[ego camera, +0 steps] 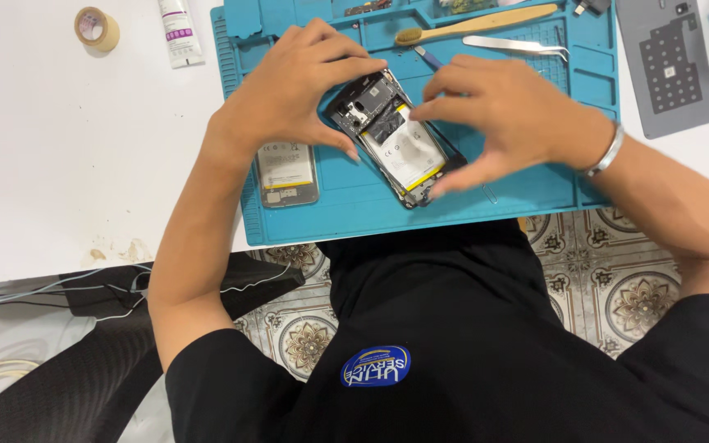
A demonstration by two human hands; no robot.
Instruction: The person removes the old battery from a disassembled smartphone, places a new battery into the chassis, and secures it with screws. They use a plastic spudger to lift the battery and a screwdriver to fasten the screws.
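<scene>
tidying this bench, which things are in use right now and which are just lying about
In use: opened black phone with exposed battery, left hand, right hand, blue repair mat.

Lying about: loose grey battery, metal tweezers, wooden brush, tape roll, white tube.

Upper left of the frame, a white tube with a purple-marked label lies on the white table. Centre, the opened phone's white battery label with a yellow edge faces up. Bottom centre, a blue oval badge with a yellow rim sits on the black shirt.
</scene>
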